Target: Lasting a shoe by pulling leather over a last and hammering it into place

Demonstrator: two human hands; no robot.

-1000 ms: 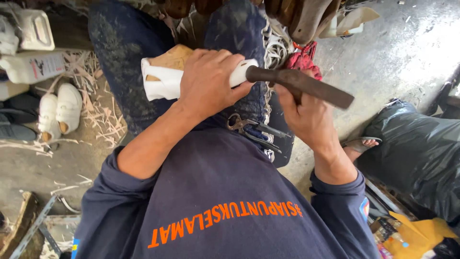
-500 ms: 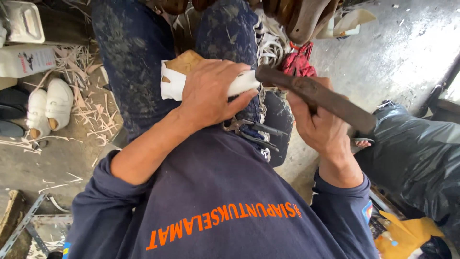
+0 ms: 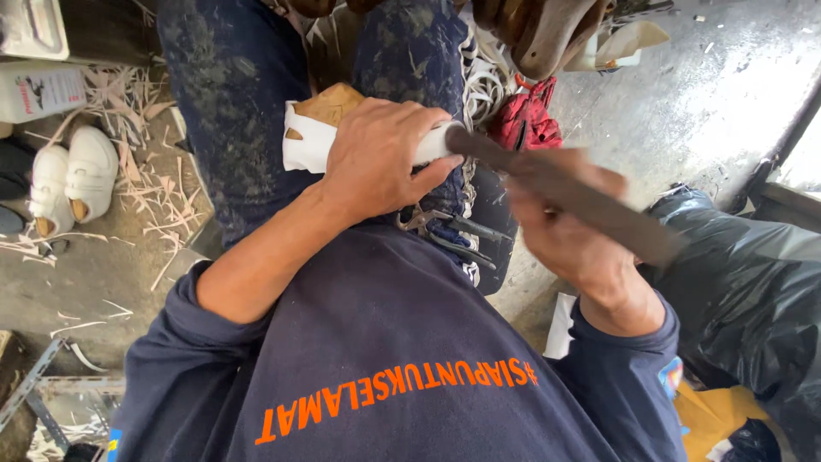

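Left hand (image 3: 380,162) clamps white shoe form (image 3: 310,147) on lap; right hand (image 3: 564,231) grips dark rasp (image 3: 556,192). Keep strokes flat.

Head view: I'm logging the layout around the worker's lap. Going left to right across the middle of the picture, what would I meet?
Pair of small white shoes → wood shavings → white shoe piece → left hand → dark tool in the right hand → black plastic bag.

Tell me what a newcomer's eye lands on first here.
At centre, the left hand presses a white shoe piece onto the lap, while the right hand swings a dark, blurred tool across it. A pair of small white shoes sits at the left among shavings.
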